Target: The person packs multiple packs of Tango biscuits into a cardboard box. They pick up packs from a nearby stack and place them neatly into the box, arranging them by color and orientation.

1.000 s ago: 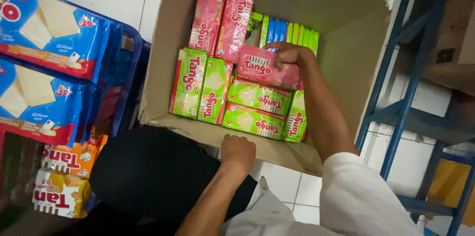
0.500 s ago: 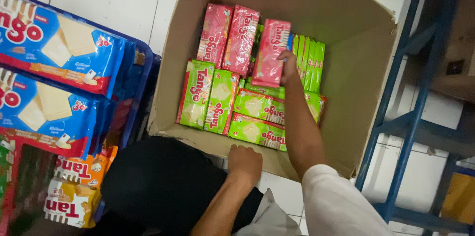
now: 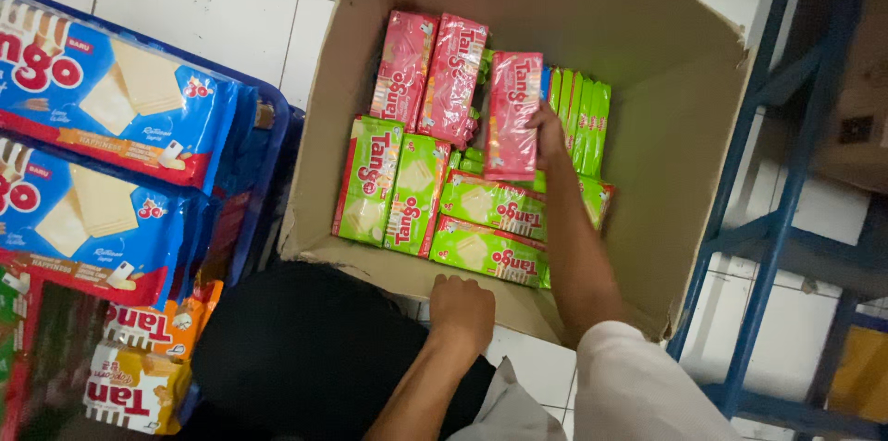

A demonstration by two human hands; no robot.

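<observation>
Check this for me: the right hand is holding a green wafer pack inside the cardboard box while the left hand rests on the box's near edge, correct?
Not quite. In the head view the right hand holds a pink wafer pack, not a green one. It is inside the cardboard box, and the left hand rests on its near edge.

Blue wafer packs (image 3: 111, 117), blue metal rack (image 3: 777, 210), perhaps shelving.

Both forearms are bare from the elbow down. The right hand (image 3: 548, 134) and left hand (image 3: 461, 310) carry no gloves, rings or watch (none visible from this angle). White sleeves end near the elbows, cloth loose and creased. Black trousers (image 3: 305, 348) cover the lap, plain and unmarked.
</observation>
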